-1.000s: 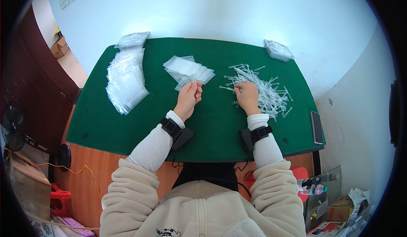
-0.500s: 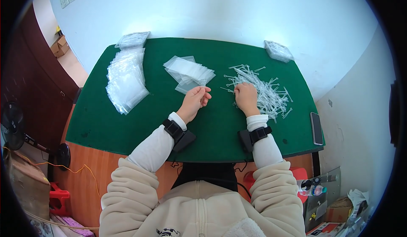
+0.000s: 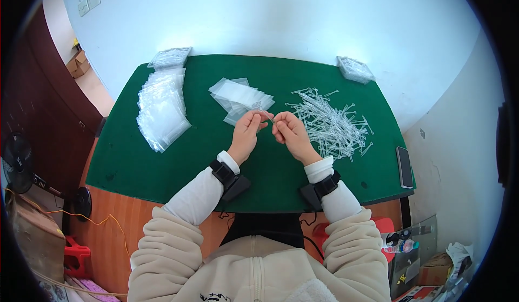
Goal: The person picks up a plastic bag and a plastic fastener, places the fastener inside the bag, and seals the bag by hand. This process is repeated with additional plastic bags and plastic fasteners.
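Head view: left hand point(image 3: 245, 137) and right hand point(image 3: 293, 136) close together beside bags point(image 3: 235, 93).
Left pinches looped pins point(image 3: 258, 106); right's fingertips are together, contents unclear. A loosened pinch could drop pins; the pile point(image 3: 335, 128) lies rightward.

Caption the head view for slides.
Left hand and right hand close together over a green table, near clear bags and looped pieces.

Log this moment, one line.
left hand: pinching thin silvery loop-ended pins; right hand: close beside it, grip unclear; ahead: flat clear plastic bags; right: heap of similar pins; surface: green table
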The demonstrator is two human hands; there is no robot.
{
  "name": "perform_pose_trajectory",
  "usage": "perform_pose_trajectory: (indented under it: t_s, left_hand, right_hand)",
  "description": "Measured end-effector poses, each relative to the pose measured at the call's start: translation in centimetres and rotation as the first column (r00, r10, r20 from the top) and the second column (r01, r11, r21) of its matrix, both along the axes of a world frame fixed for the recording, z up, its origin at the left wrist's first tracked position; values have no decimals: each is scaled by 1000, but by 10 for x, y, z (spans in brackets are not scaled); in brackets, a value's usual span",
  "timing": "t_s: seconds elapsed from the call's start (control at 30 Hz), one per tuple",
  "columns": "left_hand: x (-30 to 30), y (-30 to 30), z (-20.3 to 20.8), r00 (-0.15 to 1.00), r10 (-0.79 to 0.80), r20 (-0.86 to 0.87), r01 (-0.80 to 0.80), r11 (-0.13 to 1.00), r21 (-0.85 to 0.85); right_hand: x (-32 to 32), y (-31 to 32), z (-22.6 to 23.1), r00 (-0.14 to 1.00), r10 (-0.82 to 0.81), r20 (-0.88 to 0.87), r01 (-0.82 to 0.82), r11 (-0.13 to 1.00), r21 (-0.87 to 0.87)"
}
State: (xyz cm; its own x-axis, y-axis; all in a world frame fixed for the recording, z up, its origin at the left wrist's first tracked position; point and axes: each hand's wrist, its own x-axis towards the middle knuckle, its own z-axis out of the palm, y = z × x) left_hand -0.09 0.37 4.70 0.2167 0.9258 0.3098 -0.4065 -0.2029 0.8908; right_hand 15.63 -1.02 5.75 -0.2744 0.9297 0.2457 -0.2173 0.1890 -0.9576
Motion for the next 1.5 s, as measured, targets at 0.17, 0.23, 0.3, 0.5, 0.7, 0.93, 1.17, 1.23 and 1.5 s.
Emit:
perform_pose_trajectory:
  t_s: [0.17,0.23,0.3,0.5,0.7,0.93,1.17,1.23,1.5]
  left_hand:
    - [7,-4,3,999,-15,51,12,997,73]
    - [9,-4,4,999,-27,24,25,995,99]
    - [10,-4,4,1000,-15,-19,17,992,125]
    - [9,-4,5,982,58,-180,-14,971,240]
    - [10,-4,3,978,67,-197,-15,968,251]
    - [10,-1,-2,988,29,-155,4,978,210]
    - [10,1,-2,991,-127,51,126,992,23]
    - [8,3,-6,991,-116,71,116,993,-5]
    - [11,2,-2,980,-12,196,40,989,-140]
  right_hand:
    - [-6,-3,0,994,-21,-105,16,999,-51]
    - [-5,-1,-1,997,-24,-68,21,999,-41]
    - [-4,-1,-1,998,-26,-49,24,999,-37]
    - [-3,-3,5,999,21,38,-18,996,-86]
    - [-2,-2,5,992,87,92,-74,987,-144]
    - [-1,-2,2,977,128,170,-106,986,-130]
    - [-4,-2,-2,969,-80,235,46,988,150]
    - [-6,-2,-2,953,-132,272,77,975,207]
    - [-3,0,-5,924,-148,354,97,983,159]
